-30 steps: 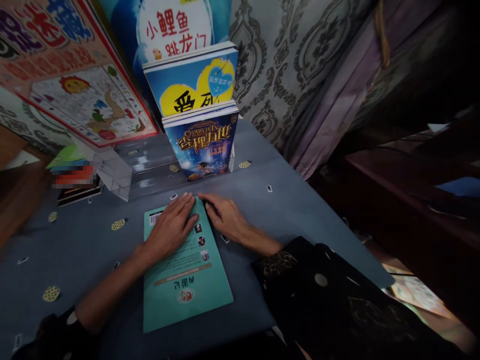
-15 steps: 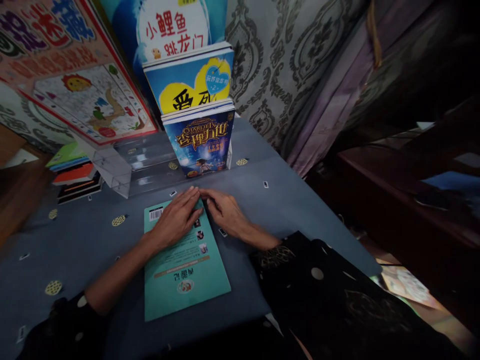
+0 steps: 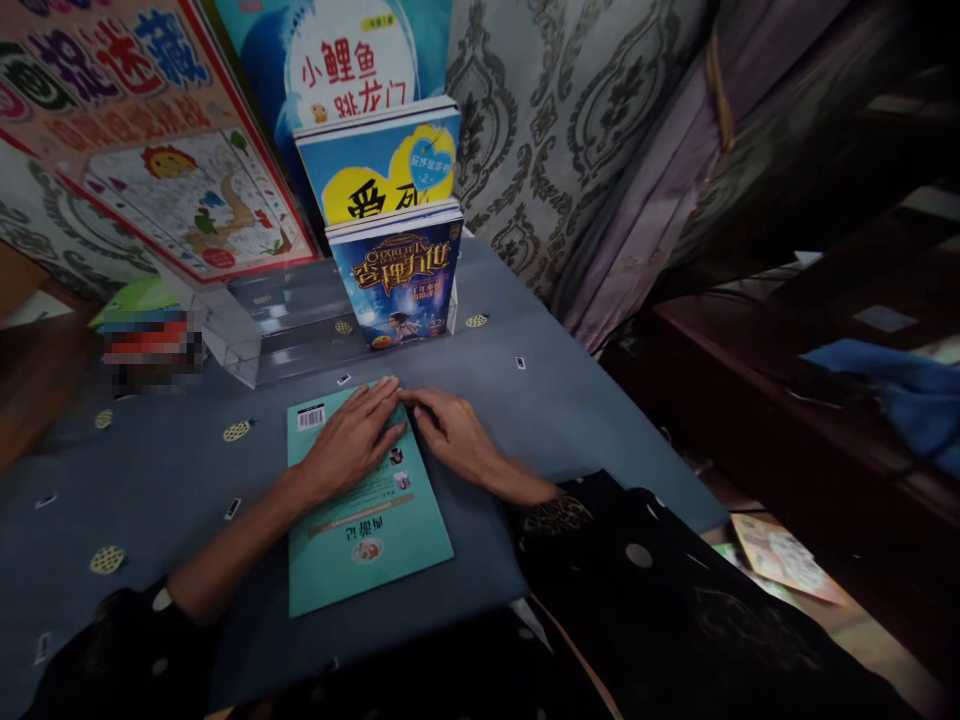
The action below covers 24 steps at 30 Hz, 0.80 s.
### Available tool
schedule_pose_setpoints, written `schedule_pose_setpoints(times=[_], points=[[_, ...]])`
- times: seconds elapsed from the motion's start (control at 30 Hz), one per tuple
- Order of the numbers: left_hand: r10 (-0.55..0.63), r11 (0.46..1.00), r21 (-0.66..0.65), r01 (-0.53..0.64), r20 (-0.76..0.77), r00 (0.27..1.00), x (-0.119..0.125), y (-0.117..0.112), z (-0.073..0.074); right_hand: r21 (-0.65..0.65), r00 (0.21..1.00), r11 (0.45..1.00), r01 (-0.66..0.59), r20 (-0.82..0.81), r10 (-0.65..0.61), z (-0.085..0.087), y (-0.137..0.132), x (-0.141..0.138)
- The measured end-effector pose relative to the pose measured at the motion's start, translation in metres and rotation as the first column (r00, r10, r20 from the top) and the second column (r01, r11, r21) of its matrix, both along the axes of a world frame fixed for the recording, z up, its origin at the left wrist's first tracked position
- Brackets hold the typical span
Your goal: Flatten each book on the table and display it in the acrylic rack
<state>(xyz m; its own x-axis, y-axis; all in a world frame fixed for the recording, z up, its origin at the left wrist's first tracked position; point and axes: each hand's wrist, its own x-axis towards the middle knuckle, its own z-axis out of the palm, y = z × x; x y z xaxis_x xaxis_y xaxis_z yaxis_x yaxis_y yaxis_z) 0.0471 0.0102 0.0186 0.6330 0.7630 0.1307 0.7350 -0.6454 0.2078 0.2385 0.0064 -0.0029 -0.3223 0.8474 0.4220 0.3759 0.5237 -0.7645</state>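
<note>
A green paperback book [image 3: 367, 580] lies flat on the table, its back cover up and its print upside down to me. My left hand [image 3: 356, 430] rests open on the upper part of the cover, fingers stretched towards the far right corner. My right hand [image 3: 454, 430] is at that same corner, fingers bent and closed at the book's edge, the tips close to my left fingertips. Just how its fingertips grip the edge is partly hidden.
Ahead, a clear plastic stand [image 3: 244, 345] stands beside upright books, the front one dark blue [image 3: 397, 285]. A large pink book [image 3: 172, 160] leans at left over a partly blurred stack [image 3: 154, 340]. The blue-grey table [image 3: 600, 440] ends at right; papers [image 3: 787, 560] lie below.
The view has shifted slightly, so the book's near edge sits higher in the picture. Both hands keep nearly the same places at the book's far corner.
</note>
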Motion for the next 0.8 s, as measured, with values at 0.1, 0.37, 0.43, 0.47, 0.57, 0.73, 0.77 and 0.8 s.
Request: schedule_pose_setpoints(times=[0.1, 0.37, 0.43, 0.47, 0.57, 0.73, 0.77, 0.8], points=[[-0.013, 1.000, 0.012, 0.013, 0.000, 1.000, 0.000, -0.005, -0.001, 0.003, 1.000, 1.000, 0.003, -0.010, -0.003, 0.000, -0.006, 0.002], [-0.033, 0.999, -0.003, 0.033, -0.034, 0.999, 0.003, -0.026, 0.003, -0.004, 1.000, 1.000, -0.020, -0.024, 0.020, 0.004, -0.027, 0.010], [-0.049, 0.999, -0.001, 0.049, -0.037, 0.998, 0.004, -0.031, 0.003, -0.010, 0.999, 1.000, -0.023, -0.025, 0.022, 0.005, -0.033, 0.011], [-0.054, 0.999, 0.003, 0.054, -0.037, 0.998, 0.004, -0.033, 0.003, -0.014, 0.999, 1.000, -0.025, -0.023, 0.025, 0.005, -0.036, 0.012], [-0.061, 0.998, 0.010, 0.062, -0.029, 0.998, 0.004, -0.040, 0.002, -0.026, 0.999, 0.999, -0.033, -0.020, 0.033, 0.006, -0.045, 0.013], [-0.086, 0.996, -0.002, 0.086, -0.036, 0.996, 0.005, -0.055, 0.002, -0.037, 0.998, 0.998, -0.049, -0.039, 0.047, 0.008, -0.061, 0.016], [-0.087, 0.996, -0.002, 0.087, -0.038, 0.995, 0.005, -0.059, 0.002, -0.036, 0.998, 0.998, -0.049, -0.040, 0.048, 0.009, -0.065, 0.017], [-0.089, 0.996, -0.001, 0.089, -0.039, 0.995, 0.006, -0.062, 0.002, -0.034, 0.998, 0.998, -0.049, -0.040, 0.048, 0.009, -0.068, 0.018]])
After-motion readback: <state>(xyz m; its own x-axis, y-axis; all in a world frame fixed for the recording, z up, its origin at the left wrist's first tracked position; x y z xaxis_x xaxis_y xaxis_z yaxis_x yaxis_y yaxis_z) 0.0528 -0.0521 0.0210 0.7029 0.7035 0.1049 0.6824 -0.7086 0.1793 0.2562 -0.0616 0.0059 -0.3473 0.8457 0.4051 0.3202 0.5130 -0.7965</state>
